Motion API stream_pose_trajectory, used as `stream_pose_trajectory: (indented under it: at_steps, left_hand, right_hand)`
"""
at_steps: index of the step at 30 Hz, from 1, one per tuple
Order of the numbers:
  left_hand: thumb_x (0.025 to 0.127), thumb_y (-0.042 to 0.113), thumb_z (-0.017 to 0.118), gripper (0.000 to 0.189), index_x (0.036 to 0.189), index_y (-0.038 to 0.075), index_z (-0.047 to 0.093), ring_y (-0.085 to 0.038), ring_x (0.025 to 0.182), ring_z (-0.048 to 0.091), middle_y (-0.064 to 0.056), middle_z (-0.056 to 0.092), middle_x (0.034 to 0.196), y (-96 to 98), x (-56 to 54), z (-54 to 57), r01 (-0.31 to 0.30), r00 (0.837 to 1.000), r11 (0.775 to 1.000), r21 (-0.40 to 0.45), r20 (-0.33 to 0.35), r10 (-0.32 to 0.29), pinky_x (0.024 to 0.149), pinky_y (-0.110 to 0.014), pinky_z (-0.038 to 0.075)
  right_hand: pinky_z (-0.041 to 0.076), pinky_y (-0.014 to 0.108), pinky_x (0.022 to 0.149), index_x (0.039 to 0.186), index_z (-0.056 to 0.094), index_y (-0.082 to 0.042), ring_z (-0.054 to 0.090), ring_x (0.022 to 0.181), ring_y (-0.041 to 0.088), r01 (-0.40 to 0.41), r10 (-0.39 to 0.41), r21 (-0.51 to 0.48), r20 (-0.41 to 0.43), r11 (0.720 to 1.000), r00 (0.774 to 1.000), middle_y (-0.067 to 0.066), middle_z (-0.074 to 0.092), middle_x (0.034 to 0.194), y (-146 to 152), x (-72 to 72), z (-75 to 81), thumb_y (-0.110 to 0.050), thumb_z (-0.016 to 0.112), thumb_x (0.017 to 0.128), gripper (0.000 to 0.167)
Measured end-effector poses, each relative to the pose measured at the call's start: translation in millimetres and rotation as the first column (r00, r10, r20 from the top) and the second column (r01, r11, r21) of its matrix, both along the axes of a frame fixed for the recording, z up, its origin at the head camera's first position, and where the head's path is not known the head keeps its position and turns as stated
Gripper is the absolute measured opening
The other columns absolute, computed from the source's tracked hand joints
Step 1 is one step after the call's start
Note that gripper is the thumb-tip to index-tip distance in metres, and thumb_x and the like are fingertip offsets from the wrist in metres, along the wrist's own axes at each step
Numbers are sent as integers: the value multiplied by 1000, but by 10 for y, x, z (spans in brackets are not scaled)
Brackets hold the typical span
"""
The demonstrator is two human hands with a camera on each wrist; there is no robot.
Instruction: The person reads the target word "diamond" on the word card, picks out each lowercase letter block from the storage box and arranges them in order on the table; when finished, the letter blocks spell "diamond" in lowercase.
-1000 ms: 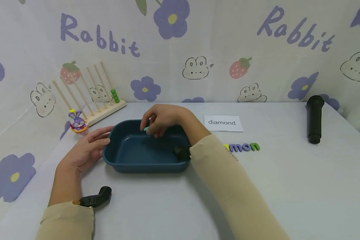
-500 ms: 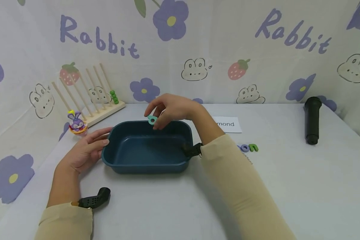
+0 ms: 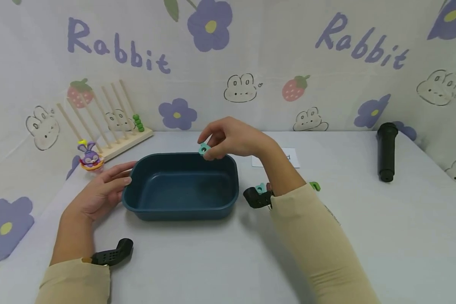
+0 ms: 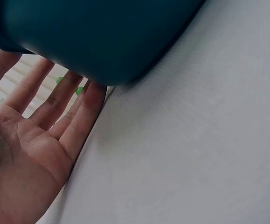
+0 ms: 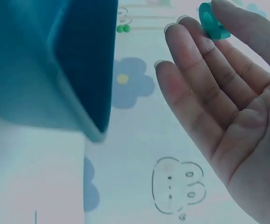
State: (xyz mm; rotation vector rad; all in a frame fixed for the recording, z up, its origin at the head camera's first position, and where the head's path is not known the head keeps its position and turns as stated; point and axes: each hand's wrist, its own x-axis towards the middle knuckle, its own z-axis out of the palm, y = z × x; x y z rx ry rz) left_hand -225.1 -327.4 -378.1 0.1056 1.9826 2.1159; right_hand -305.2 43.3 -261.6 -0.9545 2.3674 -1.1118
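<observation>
My left hand [image 3: 99,194] rests against the left end of a dark blue rectangular basin [image 3: 180,215]. In the left wrist view its extended fingers touch the basin's outer wall [image 4: 88,42]. Between thumb and fingertips, my right hand [image 3: 233,137] pinches a small teal toy letter [image 3: 203,149] with a round hole; which letter is hard to tell. It hangs just above the basin's back right rim. The right wrist view shows that teal letter [image 5: 213,21] at the thumb tip, with the other fingers loosely spread. Inside the basin I see only bare floor.
Right of the basin lie a teal letter [image 3: 260,188] and a green letter [image 3: 315,185]; my forearm hides others between them. A white word card [image 3: 294,158] is partly covered. A bead rack [image 3: 127,142] and rabbit figure [image 3: 91,158] stand back left, a black cylinder [image 3: 386,152] far right.
My right hand has lifted the teal letter up out of the basin and moved right with it. The left hand stays at the basin's end. The view has shifted slightly.
</observation>
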Motion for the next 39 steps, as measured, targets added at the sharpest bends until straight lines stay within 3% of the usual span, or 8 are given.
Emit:
stream_pose_trajectory:
  at_steps: [5,14,20,28,39]
  left_hand:
    - [106,14,57,45,150,20,50,-9,113,67,3,54,139,-7,4,-9,1,1000,1000,4,4,-1,93,-22,58]
    - [106,14,57,44,150,21,51,-8,113,68,5,55,138,10,-9,5,20,1000,1000,3,7,-20,93,-23,58]
    - [106,14,57,43,149,22,53,-8,113,68,5,55,139,-8,-41,37,19,1000,1000,-2,-7,-19,93,-22,58]
    - [107,12,55,42,147,24,54,-7,113,68,7,56,138,-41,-14,-9,32,999,999,7,-6,-32,93,-23,59]
    - [107,11,54,40,144,25,58,-8,113,68,8,60,135,-36,-25,-42,34,999,998,45,-8,-34,92,-23,59]
  right_hand:
    - [54,40,96,123,70,-15,70,100,18,72,-70,35,-48,997,996,3,76,103,137,74,9,-21,80,88,36]
    - [57,42,96,126,68,-15,69,107,18,191,-183,54,-132,980,974,2,77,107,398,189,-2,-24,80,90,39]
    - [58,42,90,124,67,-15,70,101,20,253,-246,11,-200,967,949,3,76,104,566,255,-23,-23,80,90,37]
    - [57,41,87,125,65,-15,68,98,22,290,-282,14,-187,957,941,4,74,102,835,326,-106,-24,79,91,38]
    - [53,38,81,124,67,-16,66,91,23,407,-392,28,-211,913,895,7,70,101,1385,407,-114,-20,80,90,36]
